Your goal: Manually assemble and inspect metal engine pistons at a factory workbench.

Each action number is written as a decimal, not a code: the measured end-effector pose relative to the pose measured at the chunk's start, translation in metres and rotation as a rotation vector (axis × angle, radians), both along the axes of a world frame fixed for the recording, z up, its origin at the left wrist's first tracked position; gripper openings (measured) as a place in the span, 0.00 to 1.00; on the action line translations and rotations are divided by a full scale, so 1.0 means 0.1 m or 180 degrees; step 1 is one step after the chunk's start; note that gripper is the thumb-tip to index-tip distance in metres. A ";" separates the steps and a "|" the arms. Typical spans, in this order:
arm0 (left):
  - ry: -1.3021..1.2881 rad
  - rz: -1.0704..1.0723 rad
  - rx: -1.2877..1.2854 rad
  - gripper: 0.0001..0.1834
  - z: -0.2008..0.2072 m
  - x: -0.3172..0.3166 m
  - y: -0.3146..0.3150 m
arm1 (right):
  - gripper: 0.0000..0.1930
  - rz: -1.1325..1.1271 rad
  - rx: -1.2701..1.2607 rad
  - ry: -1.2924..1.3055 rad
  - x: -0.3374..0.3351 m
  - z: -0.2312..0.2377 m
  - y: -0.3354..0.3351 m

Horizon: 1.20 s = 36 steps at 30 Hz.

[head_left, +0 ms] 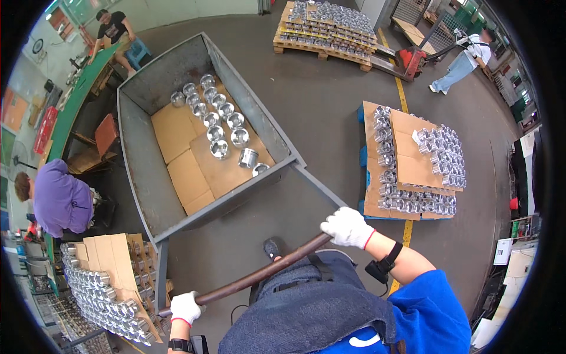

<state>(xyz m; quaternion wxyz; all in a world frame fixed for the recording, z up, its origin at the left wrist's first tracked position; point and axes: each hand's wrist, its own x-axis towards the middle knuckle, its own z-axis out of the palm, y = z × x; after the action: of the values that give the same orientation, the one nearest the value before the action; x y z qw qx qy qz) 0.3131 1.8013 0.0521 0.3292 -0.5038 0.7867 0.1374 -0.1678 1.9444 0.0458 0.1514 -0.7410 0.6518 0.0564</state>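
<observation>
Brown round bar [266,272], perhaps metal | white-gloved hands [348,228] [187,308] gripping

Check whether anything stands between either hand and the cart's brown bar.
Only the white gloves: the left hand and right hand both grip the brown bar, one near each end, with nothing else visible in between.

No lettering or number could be read. Toward five o'clock, a blue shirt [433,310] bore a curved white mark [364,341]; between ten and eleven, a seated person's [122,45] dark T-shirt [121,25] carried a print [111,30] too small to make out.
</observation>
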 end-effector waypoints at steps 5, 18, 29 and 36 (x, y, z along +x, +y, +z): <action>-0.0075 0.0056 0.0166 0.22 -0.03 0.02 0.49 | 0.03 0.0014 -0.0238 -0.0042 -0.02 -0.08 0.52; -0.0002 0.0196 -0.0396 0.20 -0.31 0.15 1.98 | 0.10 0.0499 -0.0652 -0.0387 -0.02 -0.15 1.82; 0.0292 0.0361 -0.0502 0.22 -0.40 0.11 3.29 | 0.11 0.0577 -0.0555 -0.0016 -0.01 -0.32 2.97; 0.0293 0.0261 -0.0787 0.19 -0.53 0.33 3.72 | 0.09 0.0365 -0.0805 0.0152 0.19 -0.53 3.49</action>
<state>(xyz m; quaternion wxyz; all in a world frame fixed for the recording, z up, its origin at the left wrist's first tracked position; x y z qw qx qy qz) 0.3461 2.1733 -0.0014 0.2223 -0.5655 0.7906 0.0758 -0.1489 2.2939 -0.0069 0.0377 -0.7886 0.6138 0.0000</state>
